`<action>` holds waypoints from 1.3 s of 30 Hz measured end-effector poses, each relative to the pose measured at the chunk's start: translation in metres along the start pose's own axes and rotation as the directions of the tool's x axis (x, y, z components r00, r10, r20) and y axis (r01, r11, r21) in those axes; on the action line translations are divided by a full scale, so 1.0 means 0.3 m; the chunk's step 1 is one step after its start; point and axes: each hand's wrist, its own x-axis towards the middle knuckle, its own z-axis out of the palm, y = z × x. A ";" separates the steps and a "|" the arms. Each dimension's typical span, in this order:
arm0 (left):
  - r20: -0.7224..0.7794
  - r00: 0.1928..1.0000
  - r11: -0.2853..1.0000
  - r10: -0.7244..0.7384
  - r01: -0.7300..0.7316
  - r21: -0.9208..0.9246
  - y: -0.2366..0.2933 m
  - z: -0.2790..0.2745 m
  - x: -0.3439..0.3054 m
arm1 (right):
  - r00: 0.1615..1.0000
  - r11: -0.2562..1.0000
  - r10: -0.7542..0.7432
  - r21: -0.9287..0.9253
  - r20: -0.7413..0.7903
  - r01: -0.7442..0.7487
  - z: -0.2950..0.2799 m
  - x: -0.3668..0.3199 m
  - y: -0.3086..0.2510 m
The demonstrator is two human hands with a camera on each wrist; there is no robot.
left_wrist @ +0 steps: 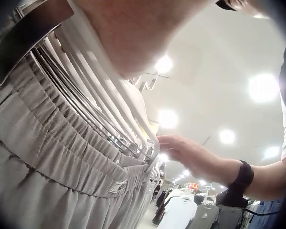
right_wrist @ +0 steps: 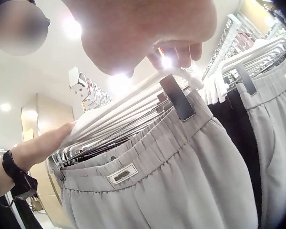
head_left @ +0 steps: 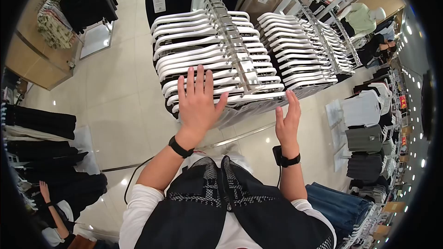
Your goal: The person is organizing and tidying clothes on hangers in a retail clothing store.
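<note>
White hangers (head_left: 184, 48) hang close together along a metal rail (head_left: 233, 41) in the head view. Grey elastic-waist trousers (right_wrist: 152, 191) hang clipped to the front hanger, with a small label (right_wrist: 123, 174) at the waistband. My left hand (head_left: 198, 106) lies over the front hangers' left arms, fingers straight and pointing away from me. Its fingers are out of sight in the left wrist view. My right hand (head_left: 289, 122) reaches up beside the front hanger's right end, fingertips right at its tip. A dark clip (right_wrist: 177, 98) grips the waistband below that hand.
A second row of white hangers (head_left: 304, 50) runs along the right. Dark clothes (head_left: 87, 4) hang at the far left, shirts (head_left: 364, 110) and jeans (head_left: 341, 207) at the right. Another person's arm (head_left: 55, 212) shows at the lower left. Pale tiled floor (head_left: 120, 106) surrounds the rack.
</note>
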 end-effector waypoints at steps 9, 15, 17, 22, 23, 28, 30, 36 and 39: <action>-0.111 0.994 1.000 0.000 0.001 0.001 0.008 0.031 -0.015 | 0.999 0.992 -0.025 0.121 -0.023 0.027 -0.080 -0.040 0.245; -0.339 0.927 0.982 -0.160 0.117 -0.146 0.101 -0.074 -0.071 | 0.996 0.977 0.077 0.194 0.036 -0.083 -0.188 -0.134 0.536; -0.440 0.862 0.959 -0.253 0.163 -0.233 0.171 -0.127 -0.078 | 0.993 0.969 0.101 0.220 0.055 -0.110 -0.226 -0.156 0.634; -0.529 0.830 0.967 -0.178 0.046 -0.252 0.374 -0.100 -0.143 | 0.988 0.968 0.131 0.206 0.077 -0.144 -0.312 -0.195 0.845; -0.535 0.839 0.979 -0.105 -0.008 -0.205 0.425 -0.072 -0.150 | 0.986 0.964 0.143 0.213 0.082 -0.157 -0.325 -0.199 0.874; -0.321 0.940 0.926 0.114 -0.217 -0.309 0.682 0.009 -0.100 | 0.982 0.951 0.160 0.251 0.096 -0.179 -0.378 -0.211 0.978; -0.231 0.961 0.912 0.149 -0.224 -0.343 0.764 0.045 -0.077 | 0.976 0.949 0.186 0.237 0.112 -0.208 -0.383 -0.225 1.014; -0.075 0.989 0.921 0.124 -0.143 -0.363 0.898 0.180 0.037 | 0.958 0.922 0.270 0.262 0.097 -0.286 -0.386 -0.251 1.101; -0.039 0.993 0.919 0.111 -0.117 -0.376 0.927 0.266 0.106 | 0.946 0.916 0.314 0.236 0.083 -0.325 -0.406 -0.231 1.145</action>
